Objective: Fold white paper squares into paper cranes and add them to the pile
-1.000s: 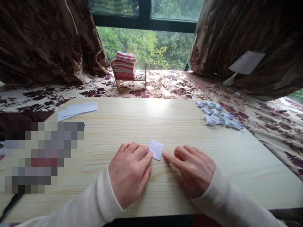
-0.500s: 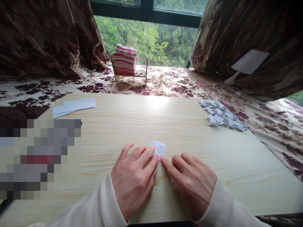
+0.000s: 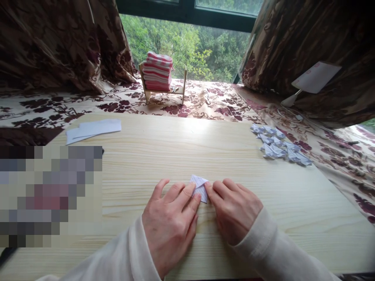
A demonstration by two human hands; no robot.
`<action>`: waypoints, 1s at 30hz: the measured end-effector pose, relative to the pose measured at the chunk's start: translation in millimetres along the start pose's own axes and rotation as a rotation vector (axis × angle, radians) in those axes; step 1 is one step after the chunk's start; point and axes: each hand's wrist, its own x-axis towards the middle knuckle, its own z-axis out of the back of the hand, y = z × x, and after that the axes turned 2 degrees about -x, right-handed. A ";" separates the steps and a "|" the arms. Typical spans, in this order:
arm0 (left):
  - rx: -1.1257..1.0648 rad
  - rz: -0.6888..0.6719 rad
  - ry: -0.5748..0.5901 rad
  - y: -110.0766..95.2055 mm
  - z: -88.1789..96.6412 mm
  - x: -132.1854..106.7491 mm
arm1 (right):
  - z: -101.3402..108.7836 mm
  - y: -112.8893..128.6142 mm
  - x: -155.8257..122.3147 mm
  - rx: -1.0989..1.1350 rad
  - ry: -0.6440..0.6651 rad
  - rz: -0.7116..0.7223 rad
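A small folded piece of white paper lies on the table in front of me, with a diagonal flap edge and faint marks on it. My left hand holds it down from the left, its fingertips on the paper and its outer finger raised. From the right, my right hand has its index fingertip on the paper's right corner, while the other fingers curl in. Its thumb is hidden underneath. Fingers cover parts of the paper's left and right edges.
Several folded paper pieces lie grouped at the table's right edge. Flat white paper strips rest at the far left. A blurred-out patch covers the left side. Beyond the table stand a small rack with folded striped cloths and a lamp.
My right index finger has moved from the paper's bottom corner up to its right corner. The creases facing me look different, with a flap now across the top. The view has shifted slightly.
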 end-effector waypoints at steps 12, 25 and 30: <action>0.052 -0.044 0.047 -0.1 0.4 -1.3 | 7.9 11.3 -1.2 -0.047 -0.007 0.009; -0.036 -0.231 0.010 31.8 1.0 -1.0 | 13.6 3.4 -14.6 -0.037 0.188 -0.001; -0.090 -0.204 -0.048 34.2 -0.5 -2.0 | 21.5 -26.2 2.2 0.164 0.326 -0.204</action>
